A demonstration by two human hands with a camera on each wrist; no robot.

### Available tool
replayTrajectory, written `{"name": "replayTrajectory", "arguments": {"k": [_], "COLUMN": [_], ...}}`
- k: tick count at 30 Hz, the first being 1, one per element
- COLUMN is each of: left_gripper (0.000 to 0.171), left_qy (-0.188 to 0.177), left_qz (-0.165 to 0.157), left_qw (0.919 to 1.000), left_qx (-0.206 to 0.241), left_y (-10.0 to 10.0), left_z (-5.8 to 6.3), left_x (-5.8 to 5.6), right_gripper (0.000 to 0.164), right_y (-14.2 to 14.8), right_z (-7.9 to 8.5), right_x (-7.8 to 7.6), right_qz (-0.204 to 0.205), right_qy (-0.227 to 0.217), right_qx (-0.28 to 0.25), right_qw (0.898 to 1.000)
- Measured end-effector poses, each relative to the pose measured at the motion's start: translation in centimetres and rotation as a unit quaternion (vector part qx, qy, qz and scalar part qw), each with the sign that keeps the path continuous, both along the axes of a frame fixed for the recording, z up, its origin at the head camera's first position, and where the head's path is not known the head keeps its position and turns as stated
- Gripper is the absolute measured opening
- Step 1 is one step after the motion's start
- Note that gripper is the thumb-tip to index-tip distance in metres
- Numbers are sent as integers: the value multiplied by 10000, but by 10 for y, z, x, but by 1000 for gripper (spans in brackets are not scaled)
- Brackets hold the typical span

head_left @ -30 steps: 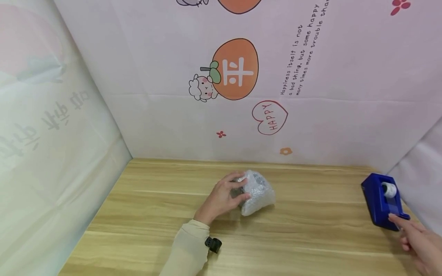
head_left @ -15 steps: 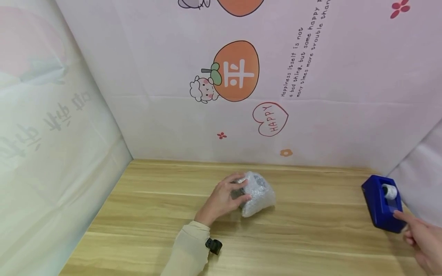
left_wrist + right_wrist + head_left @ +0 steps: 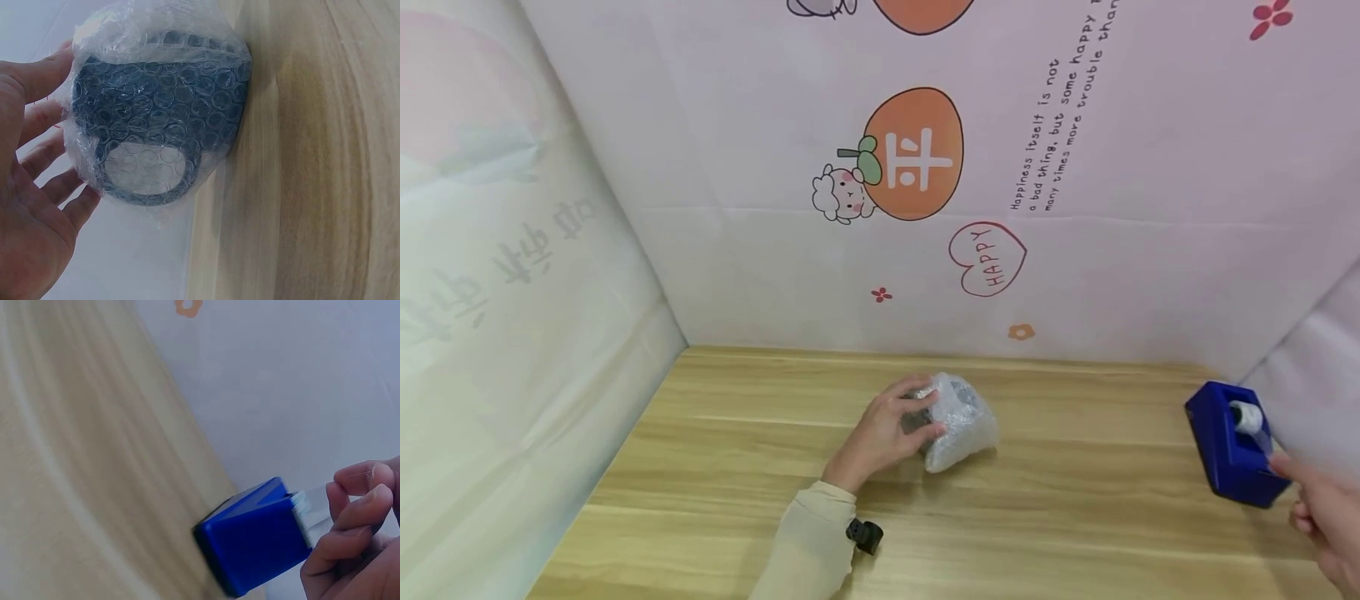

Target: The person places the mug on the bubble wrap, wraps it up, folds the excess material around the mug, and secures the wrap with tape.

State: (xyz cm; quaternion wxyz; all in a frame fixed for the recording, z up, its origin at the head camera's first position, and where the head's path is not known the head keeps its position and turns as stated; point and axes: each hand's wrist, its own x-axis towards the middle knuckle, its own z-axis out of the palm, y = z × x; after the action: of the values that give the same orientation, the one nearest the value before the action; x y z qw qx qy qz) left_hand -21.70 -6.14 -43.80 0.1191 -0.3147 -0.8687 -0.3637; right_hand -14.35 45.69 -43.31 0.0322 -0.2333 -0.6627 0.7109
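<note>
A dark mug in bubble wrap (image 3: 962,425) sits on the table, its handle showing through the wrap in the left wrist view. My left hand (image 3: 876,437) grips the wrapped mug (image 3: 162,94) from its left side, thumb and fingers spread around it. At the far right, a blue tape dispenser (image 3: 1225,454) holds a roll of clear tape (image 3: 1249,418). My right hand (image 3: 1326,512) pinches the end of a strip of clear tape (image 3: 320,503) between thumb and fingers. That strip runs taut from the toothed edge of the dispenser (image 3: 259,544).
The wood-grain table (image 3: 737,433) meets a printed white backdrop (image 3: 760,275) behind the mug. Similar white sheets stand at the left (image 3: 602,333) and right (image 3: 1322,358). A small black device (image 3: 865,535) is strapped at my left wrist.
My right hand has drawn back to the right from the dispenser, pulling the tape strip out further. My left hand and the wrapped mug have stayed in place.
</note>
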Motion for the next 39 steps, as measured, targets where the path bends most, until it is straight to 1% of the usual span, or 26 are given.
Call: {"name": "replayTrajectory", "arguments": {"k": [3, 6, 7, 8, 11, 15, 16, 19, 23, 31, 33, 36, 39], "left_gripper": [55, 54, 54, 54, 53, 53, 53, 53, 53, 54, 54, 54, 54], "left_qy": [-5, 22, 41, 55, 117, 105, 109, 84, 22, -12, 2, -14, -66], "left_qz": [1, 26, 25, 13, 4, 11, 15, 15, 19, -33, -16, 8, 9], "left_qw": [10000, 10000, 10000, 10000, 9999, 9999, 9999, 9999, 9999, 9999, 10000, 10000, 10000], "left_qx": [-1, 22, 27, 48, 41, 49, 46, 52, 96, 136, 90, 36, 8], "left_y": [0, 0, 0, 0, 1, 1, 1, 1, 1, 1, 1, 1, 1], "left_z": [0, 1, 1, 2, 2, 2, 2, 2, 3, 1, 1, 1, 0], "left_x": [0, 0, -1, -1, -2, -3, -3, -3, -3, -4, -4, -3, -1], "right_gripper": [34, 33, 33, 32, 31, 29, 28, 23, 17, 15, 17, 17, 26], "right_y": [-2, -4, -4, -4, -3, -4, -5, -7, -10, -12, -11, -10, -7], "right_z": [-10, -18, -21, -23, -29, -33, -33, -32, -30, -29, -30, -37, -47], "right_x": [3, 0, -2, -4, -6, -8, -8, -8, -8, -7, -7, -6, -6], "right_qz": [-381, -779, -899, -944, -1051, -1214, -1272, -1280, -1165, -1179, -1155, -965, -702], "right_qy": [-632, -1296, -1469, -1541, -1461, -1112, -1081, -1189, -1338, -1322, -1332, -1441, -1664], "right_qx": [486, 947, 1079, 1205, 1367, 1407, 1412, 1764, 2205, 2341, 2393, 2562, 2670], "right_qw": [9961, 9840, 9791, 9761, 9741, 9763, 9758, 9687, 9591, 9559, 9548, 9509, 9466]}}
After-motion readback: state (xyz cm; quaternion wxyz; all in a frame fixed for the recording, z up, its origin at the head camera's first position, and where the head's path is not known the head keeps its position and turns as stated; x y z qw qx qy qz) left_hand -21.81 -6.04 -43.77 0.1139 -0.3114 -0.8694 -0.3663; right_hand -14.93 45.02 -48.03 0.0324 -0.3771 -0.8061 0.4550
